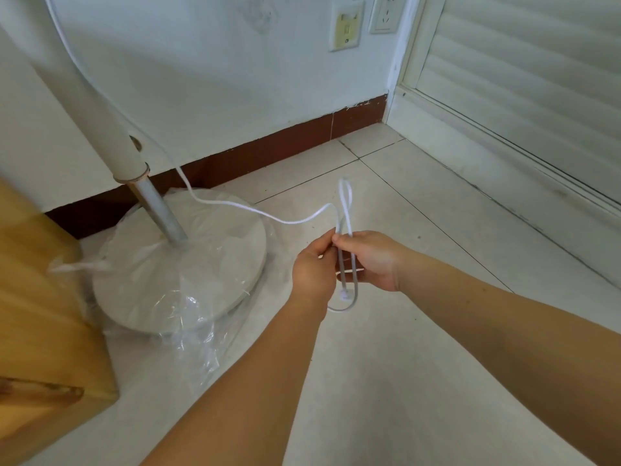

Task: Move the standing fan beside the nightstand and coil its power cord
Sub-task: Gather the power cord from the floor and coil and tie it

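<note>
The standing fan's white pole [100, 105] rises from a round white base [188, 264] wrapped in clear plastic, right beside the wooden nightstand [40, 314] at the left. Its white power cord [268, 215] runs from the pole over the base to my hands. My left hand [314, 267] and my right hand [373, 257] both pinch the cord, folded into long narrow loops. One loop sticks up above the fingers, another hangs below with the plug end.
A white wall with a brown skirting board [302, 139] runs behind the fan. Two wall sockets [347, 25] sit high on it. A slatted white door [524, 79] is at the right. The floor is pale tile [420, 364].
</note>
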